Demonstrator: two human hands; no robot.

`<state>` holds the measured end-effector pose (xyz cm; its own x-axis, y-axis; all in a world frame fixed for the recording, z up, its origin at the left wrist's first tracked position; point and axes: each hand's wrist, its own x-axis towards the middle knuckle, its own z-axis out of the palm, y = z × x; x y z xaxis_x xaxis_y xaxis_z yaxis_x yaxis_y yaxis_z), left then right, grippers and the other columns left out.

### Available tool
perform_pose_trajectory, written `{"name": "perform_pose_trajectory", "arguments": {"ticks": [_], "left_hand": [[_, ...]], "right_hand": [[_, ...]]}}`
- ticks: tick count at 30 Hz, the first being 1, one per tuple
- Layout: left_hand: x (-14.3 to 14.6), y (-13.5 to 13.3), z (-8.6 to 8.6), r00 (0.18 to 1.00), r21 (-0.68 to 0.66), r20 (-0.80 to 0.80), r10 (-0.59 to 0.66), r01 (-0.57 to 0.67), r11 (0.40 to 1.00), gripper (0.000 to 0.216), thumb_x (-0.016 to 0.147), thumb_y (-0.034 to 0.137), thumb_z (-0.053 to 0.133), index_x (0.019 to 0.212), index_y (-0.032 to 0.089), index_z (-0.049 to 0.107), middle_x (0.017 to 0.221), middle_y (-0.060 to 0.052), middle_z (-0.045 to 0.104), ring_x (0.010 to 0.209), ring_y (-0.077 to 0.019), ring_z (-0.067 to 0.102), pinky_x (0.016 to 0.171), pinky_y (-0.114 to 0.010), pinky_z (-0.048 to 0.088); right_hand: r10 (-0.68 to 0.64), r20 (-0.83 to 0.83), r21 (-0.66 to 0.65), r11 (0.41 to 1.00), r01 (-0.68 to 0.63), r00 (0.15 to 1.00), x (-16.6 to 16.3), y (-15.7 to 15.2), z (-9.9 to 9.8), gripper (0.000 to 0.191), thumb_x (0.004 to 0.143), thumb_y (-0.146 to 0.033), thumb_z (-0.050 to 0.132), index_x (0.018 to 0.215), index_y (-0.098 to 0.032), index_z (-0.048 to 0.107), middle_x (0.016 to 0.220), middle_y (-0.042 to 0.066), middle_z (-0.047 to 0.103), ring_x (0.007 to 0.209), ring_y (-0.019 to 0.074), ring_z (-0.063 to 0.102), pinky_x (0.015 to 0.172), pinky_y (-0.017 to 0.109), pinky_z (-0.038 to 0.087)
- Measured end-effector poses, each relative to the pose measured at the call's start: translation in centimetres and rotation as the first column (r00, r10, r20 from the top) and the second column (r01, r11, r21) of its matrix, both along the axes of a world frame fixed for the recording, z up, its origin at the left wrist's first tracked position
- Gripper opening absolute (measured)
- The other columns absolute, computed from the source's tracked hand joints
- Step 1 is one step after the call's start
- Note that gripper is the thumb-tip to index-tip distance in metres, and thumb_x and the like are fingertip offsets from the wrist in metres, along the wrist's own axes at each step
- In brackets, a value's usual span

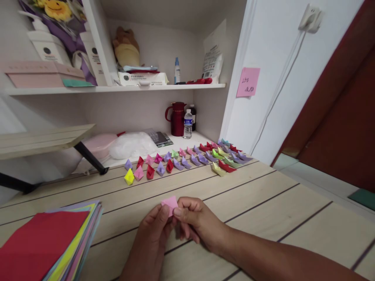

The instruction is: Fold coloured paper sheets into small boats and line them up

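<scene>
Between my two hands is a small pink folded paper [170,204], held just above the wooden table [252,218]. My left hand [155,226] pinches its lower left side between thumb and fingers. On its right edge, the thumb and bent forefinger of my right hand [195,218] are closed. The lower part of the paper is hidden behind my fingers. Beyond my hands, several folded paper boats [202,159] in purple, red, pink, green and yellow stand in rows. A bright yellow one [129,176] sits at the left end of the front row.
A stack of coloured paper sheets [43,238], red on top, lies at the left front. Behind the boats are a plastic bag [133,145], a water bottle [188,125] and a dark red jug [177,119]. A small raised stand [43,139] occupies the back left.
</scene>
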<state>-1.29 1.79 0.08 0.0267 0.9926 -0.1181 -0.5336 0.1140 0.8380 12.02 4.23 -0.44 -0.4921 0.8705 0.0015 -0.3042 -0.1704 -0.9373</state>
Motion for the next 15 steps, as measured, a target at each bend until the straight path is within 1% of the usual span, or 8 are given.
{"name": "perform_pose_trajectory", "arguments": {"ticks": [2,4,6,8,11,13,15], "left_hand": [[0.1,0.1,-0.2,1.0,0.011,-0.012,0.027,-0.026,1.0,0.035,0.058,0.045,0.087,0.07,0.015,0.072,0.062,-0.001,0.065,0.06,-0.0115,0.058,0.062,-0.024,0.049],[0.1,0.2,-0.4,0.998,0.024,-0.033,0.061,-0.06,0.998,0.034,0.055,0.042,0.088,0.071,0.016,0.073,0.064,-0.001,0.066,0.062,-0.0118,0.058,0.065,-0.024,0.049],[0.0,0.3,-0.6,0.993,0.035,-0.07,0.095,-0.093,0.995,0.03,0.056,0.039,0.088,0.068,0.016,0.074,0.063,-0.001,0.067,0.062,-0.0124,0.058,0.063,-0.023,0.048],[-0.3,0.4,-0.8,0.985,0.04,-0.115,0.129,-0.126,0.991,0.027,0.057,0.037,0.087,0.065,0.015,0.074,0.06,-0.001,0.066,0.06,-0.0129,0.057,0.06,-0.024,0.046],[-0.7,0.5,-1.1,0.97,0.043,-0.169,0.173,-0.169,0.985,0.025,0.058,0.036,0.086,0.06,0.016,0.072,0.056,0.0,0.063,0.057,-0.0127,0.054,0.058,-0.024,0.044],[-1.0,0.6,-1.3,0.963,0.036,-0.193,0.19,-0.186,0.982,0.025,0.059,0.038,0.084,0.061,0.016,0.072,0.054,0.001,0.061,0.054,-0.0128,0.053,0.056,-0.025,0.043],[-1.1,0.7,-1.3,0.958,0.027,-0.207,0.2,-0.199,0.98,0.026,0.06,0.04,0.083,0.061,0.016,0.072,0.052,0.002,0.059,0.053,-0.0132,0.053,0.057,-0.026,0.043]], "right_hand": [[-0.032,-0.008,0.007,0.999,0.032,0.999,-0.1,-0.1,0.0,0.039,0.078,-0.051,0.071,0.069,-0.015,0.057,0.04,-0.007,0.054,0.029,0.004,0.039,0.028,0.013,0.018],[-0.043,-0.007,0.014,0.999,0.043,0.999,-0.1,-0.1,-0.1,0.039,0.079,-0.051,0.07,0.07,-0.015,0.058,0.04,-0.007,0.054,0.028,0.0035,0.037,0.028,0.013,0.018],[-0.036,0.011,0.011,0.999,0.035,0.999,-0.1,-0.1,-0.1,0.04,0.079,-0.052,0.07,0.072,-0.015,0.058,0.039,-0.007,0.053,0.027,0.0032,0.035,0.028,0.014,0.016],[-0.022,0.032,0.002,1.0,0.021,0.999,-0.1,-0.1,-0.1,0.041,0.078,-0.054,0.07,0.073,-0.015,0.058,0.039,-0.007,0.054,0.027,0.0035,0.036,0.028,0.014,0.016],[-0.014,0.044,0.0,1.0,0.014,0.999,-0.3,0.0,-0.1,0.042,0.074,-0.052,0.075,0.072,-0.016,0.055,0.045,-0.006,0.058,0.031,0.0044,0.043,0.03,0.013,0.025],[-0.016,0.022,0.025,1.0,0.016,1.0,-0.4,0.0,0.0,0.041,0.07,-0.047,0.08,0.074,-0.017,0.053,0.052,-0.006,0.061,0.034,0.0054,0.049,0.034,0.014,0.033],[-0.017,-0.021,0.064,0.998,0.018,1.0,-0.5,0.0,-0.1,0.042,0.067,-0.043,0.084,0.079,-0.017,0.053,0.057,-0.007,0.062,0.037,0.0059,0.052,0.037,0.015,0.039]]}}
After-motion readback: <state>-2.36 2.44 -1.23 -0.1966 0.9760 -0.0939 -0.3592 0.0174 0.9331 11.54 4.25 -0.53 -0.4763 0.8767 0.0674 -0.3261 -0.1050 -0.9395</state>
